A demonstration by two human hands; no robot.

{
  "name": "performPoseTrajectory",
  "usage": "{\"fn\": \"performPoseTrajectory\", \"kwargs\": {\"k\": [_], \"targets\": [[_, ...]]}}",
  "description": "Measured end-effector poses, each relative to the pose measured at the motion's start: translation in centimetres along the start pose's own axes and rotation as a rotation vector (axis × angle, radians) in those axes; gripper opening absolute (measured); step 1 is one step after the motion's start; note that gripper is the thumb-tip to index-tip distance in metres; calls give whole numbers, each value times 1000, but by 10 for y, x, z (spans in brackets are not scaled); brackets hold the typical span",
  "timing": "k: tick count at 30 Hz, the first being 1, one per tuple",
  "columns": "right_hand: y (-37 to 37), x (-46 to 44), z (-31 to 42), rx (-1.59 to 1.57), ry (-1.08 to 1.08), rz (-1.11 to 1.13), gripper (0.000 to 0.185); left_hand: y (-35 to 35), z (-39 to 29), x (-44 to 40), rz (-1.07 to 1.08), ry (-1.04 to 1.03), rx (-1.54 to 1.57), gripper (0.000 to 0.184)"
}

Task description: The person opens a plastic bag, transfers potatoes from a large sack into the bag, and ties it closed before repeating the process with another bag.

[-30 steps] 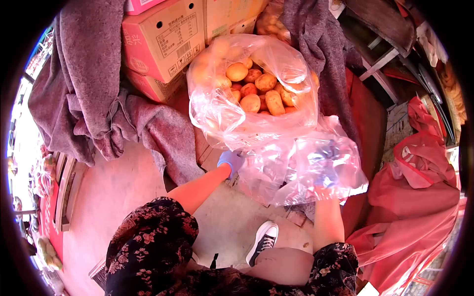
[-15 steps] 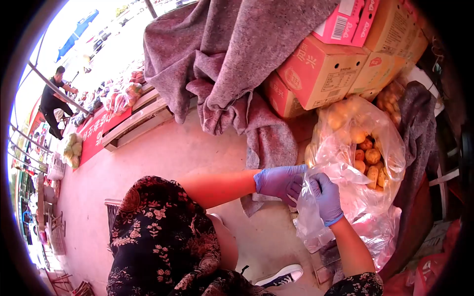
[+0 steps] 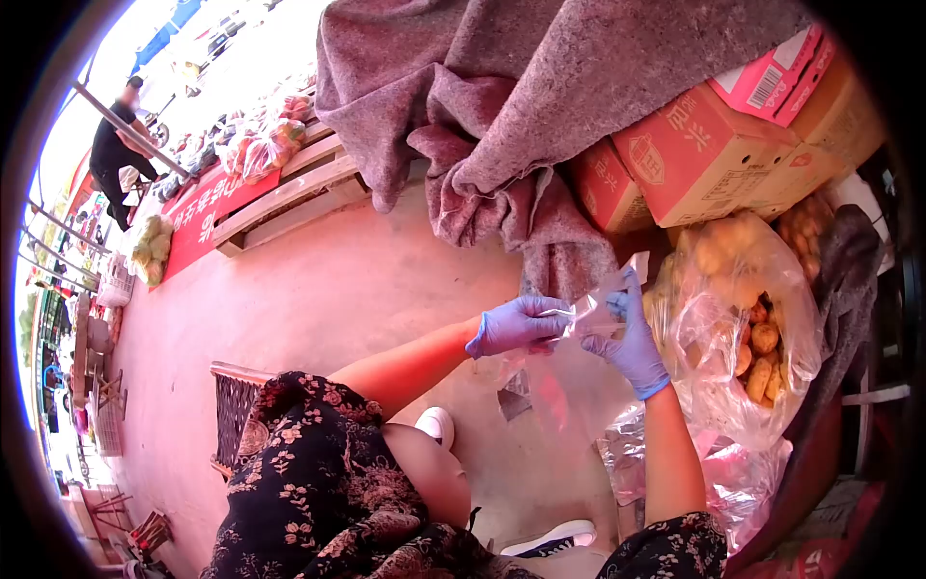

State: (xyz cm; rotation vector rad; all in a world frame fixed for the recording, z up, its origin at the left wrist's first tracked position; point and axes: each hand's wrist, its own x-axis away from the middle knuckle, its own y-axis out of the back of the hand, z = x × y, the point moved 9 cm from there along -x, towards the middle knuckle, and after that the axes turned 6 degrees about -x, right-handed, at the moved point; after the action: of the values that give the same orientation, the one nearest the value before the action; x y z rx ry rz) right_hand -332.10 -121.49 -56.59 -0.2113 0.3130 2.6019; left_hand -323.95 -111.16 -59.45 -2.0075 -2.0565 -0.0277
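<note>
Both my hands wear thin blue-purple gloves. A clear plastic bag (image 3: 579,386) hangs between them, its mouth near my fingers. My left hand (image 3: 521,326) is closed, pinching the bag's edge. Against the other side of the mouth is my right hand (image 3: 635,352), thumb and fingers apart around the film, some fingers showing through it. To the right stands a large clear bag (image 3: 709,318) with a torn-looking opening. Brownish-yellow, round to oblong produce (image 3: 764,338) shows inside; I cannot tell its kind.
Red and tan cartons (image 3: 699,154) are stacked behind the large bag. A grey-purple blanket (image 3: 482,116) drapes down beside them. At the left are a wooden pallet (image 3: 299,198), a woven chair (image 3: 236,415) and a person in dark clothes (image 3: 116,145). Crumpled clear plastic (image 3: 743,473) lies low right.
My hands have moved up, and the small bag with them, away from the large bag. My right fingers have spread at its mouth. The view has shifted, so the surroundings sit further right.
</note>
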Motion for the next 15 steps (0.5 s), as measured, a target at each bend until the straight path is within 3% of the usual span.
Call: {"fn": "performPoseTrajectory", "kwargs": {"k": [2,4,7,8,11,12,15], "targets": [[-11,16,-32,-385,-385,137,52,4,-1,-1,-22,53,12,26],[-16,34,-42,-423,-723,265,33,27,7,-4,-183,104,11,26],[15,25,-49,-429,-541,152,14,64,13,2,-431,91,-133,24],[28,22,-52,-376,-435,139,17,73,19,3,-464,78,-92,24],[44,28,-56,-755,-427,-58,27,88,31,5,-498,26,-16,25],[38,26,-56,-714,-419,32,40,82,24,4,-457,-3,-17,27],[18,29,-53,-598,-304,146,50,63,16,-7,-358,-41,-39,32]]}}
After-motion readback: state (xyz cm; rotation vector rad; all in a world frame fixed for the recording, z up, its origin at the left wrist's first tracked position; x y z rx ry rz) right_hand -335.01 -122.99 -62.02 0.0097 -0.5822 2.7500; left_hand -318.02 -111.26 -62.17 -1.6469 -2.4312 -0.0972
